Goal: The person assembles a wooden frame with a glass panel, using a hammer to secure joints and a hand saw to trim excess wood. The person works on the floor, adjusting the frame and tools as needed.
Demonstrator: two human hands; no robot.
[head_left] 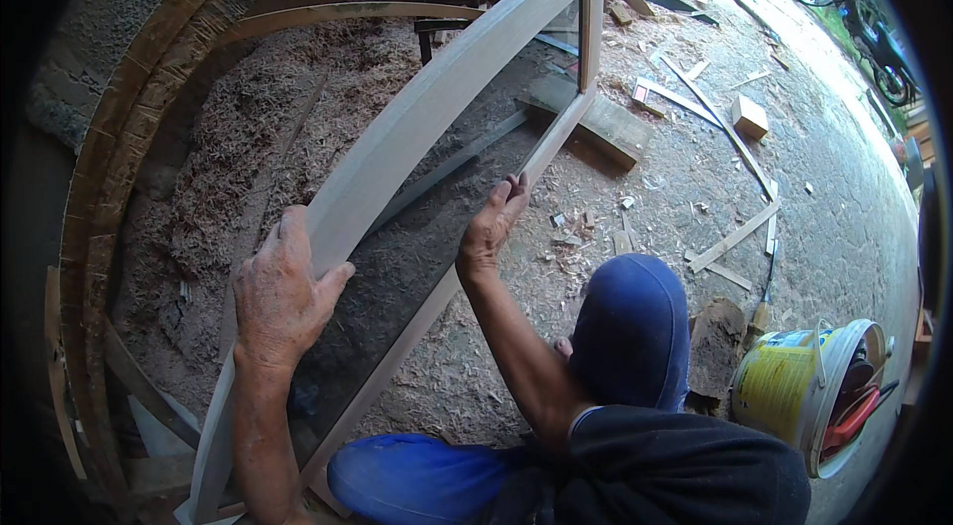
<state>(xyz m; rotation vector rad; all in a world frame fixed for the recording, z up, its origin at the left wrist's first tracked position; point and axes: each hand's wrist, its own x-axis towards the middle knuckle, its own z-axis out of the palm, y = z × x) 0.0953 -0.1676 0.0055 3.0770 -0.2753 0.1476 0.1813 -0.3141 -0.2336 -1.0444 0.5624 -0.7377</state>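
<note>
A pale wooden frame with one arched side and one straight side stands tilted before me. A dark see-through pane, apparently glass, fills the space between its sides. My left hand is closed over the arched side, the thumb lying on its inner edge. My right hand grips the straight side farther along, its fingers curled round the edge and partly hidden. Near the frame's far end, a flat wooden board lies on the ground.
Wood shavings are heaped at left beside large curved wooden pieces. Thin offcuts and a small wood block lie at right. A yellow-and-white bucket of tools leans near my knee. A motorcycle stands far right.
</note>
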